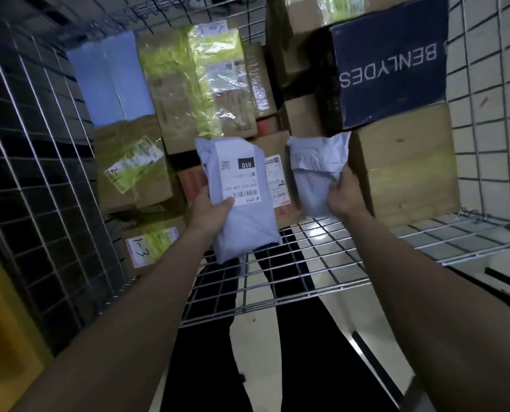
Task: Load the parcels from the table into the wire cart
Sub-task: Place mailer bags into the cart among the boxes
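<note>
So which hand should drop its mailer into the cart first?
Probably the right hand: its crumpled grey mailer already sits deep beside the tan box. The left hand holds the labelled mailer nearer, over the wire shelf.

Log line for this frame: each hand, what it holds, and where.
left hand: grips labelled grey mailer | right hand: grips crumpled grey mailer | both inside wire cart, in front of stacked boxes

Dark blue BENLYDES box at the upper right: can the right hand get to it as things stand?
Probably not yet. The right hand grips a crumpled grey poly mailer, so its fingers are occupied; otherwise the dark blue BENLYDES box sits unobstructed above it.
</note>
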